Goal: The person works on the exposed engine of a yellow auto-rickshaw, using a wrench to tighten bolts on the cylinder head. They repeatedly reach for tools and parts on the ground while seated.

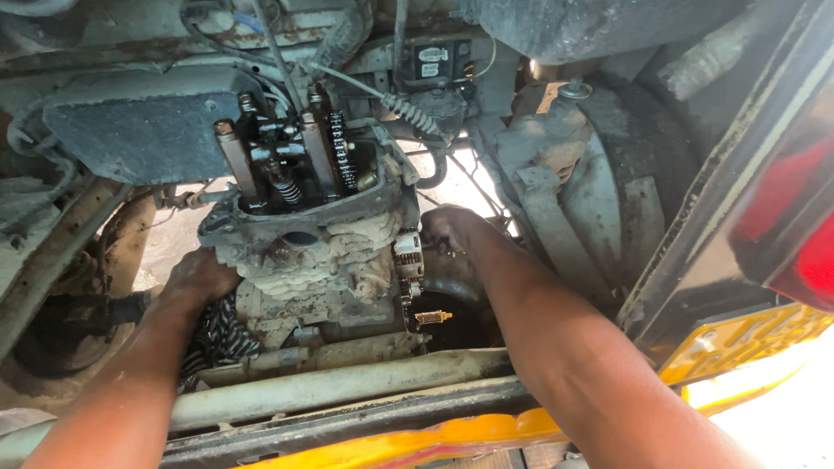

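Greasy engine block [321, 252] flanked by left hand [201, 276] and right hand [452, 227], arms outstretched.

One head-worn view, looking down into an engine bay.

I get a single close view from above and behind the arms, facing forward and down at the engine [313, 234]; both forearms enter from the bottom edge, with a yellow body panel [452, 434] along the near border.

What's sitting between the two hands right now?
In the head view, the greasy engine block lies between the left hand and right hand; both hands touch its sides.
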